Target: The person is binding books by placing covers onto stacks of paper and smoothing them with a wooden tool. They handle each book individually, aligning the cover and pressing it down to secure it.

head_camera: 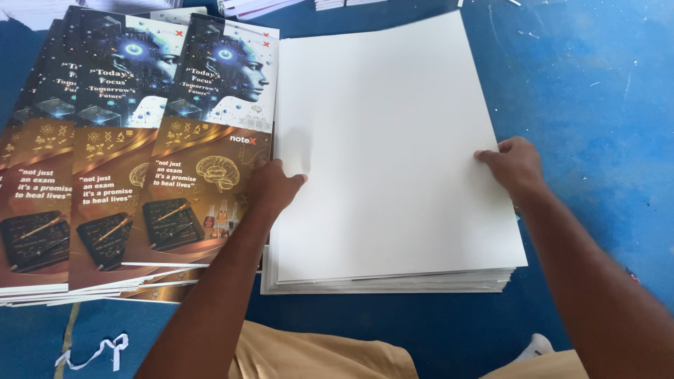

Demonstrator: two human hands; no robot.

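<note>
Left hand (275,188): lying palm-down at the nine o'clock edge of the top white sheet (393,140), fingers spread flat and pressing, not closed around anything.
Right hand (514,165): resting at the three o'clock edge of the same sheet, fingertips curling over its border; whether they are pinching it cannot be told.
Top white sheet: lying face-up at the centre, crowning the stack of white sheets (393,284), its corners sitting slightly skewed to the pile beneath.
Printed covers (140,161): fanning out at nine o'clock, overlapping one another, dark pictures above and brown below, their right border touching the white pile.
Risk, as judged: the top sheet is looking prone to creasing or sliding askew if one hand is pulling harder than the other; several sheets could be lifting together where edges are clinging.
Surface: blue floor covering (597,105), scuffed and speckled, carrying everything.
Room: more paper bundles (267,5) showing at twelve o'clock; a white strap scrap (98,351) lying at seven o'clock; tan clothing (316,354) at six.
</note>
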